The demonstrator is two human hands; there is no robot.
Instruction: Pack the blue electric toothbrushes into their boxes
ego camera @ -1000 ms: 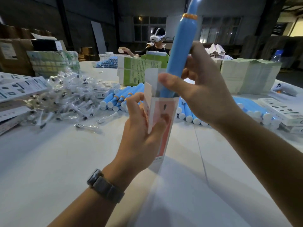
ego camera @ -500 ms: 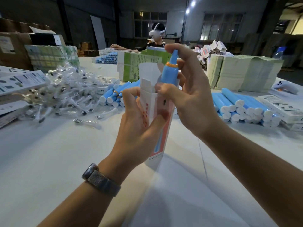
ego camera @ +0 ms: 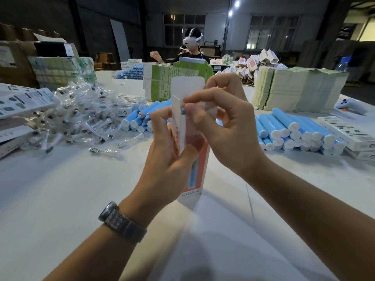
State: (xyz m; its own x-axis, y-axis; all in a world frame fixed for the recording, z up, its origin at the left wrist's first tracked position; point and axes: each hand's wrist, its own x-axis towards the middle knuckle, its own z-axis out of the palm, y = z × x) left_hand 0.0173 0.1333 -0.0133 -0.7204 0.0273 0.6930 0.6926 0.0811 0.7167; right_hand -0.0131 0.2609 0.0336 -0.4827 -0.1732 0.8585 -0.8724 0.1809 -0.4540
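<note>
Between both hands' fingers (ego camera: 194, 98) — upright box (ego camera: 197, 169) (top flap open)

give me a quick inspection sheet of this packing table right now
surface: white table.
job's things: upright box, top flap open, toothbrush inside barely visible; blue toothbrushes stacked right, more behind.
clutter: bagged brush heads left; flat box stacks right.
grippers: left hand grips the box; right hand pinches at its mouth.
cables: nothing seen.
surroundings: dim warehouse, another person wearing a headset.
</note>
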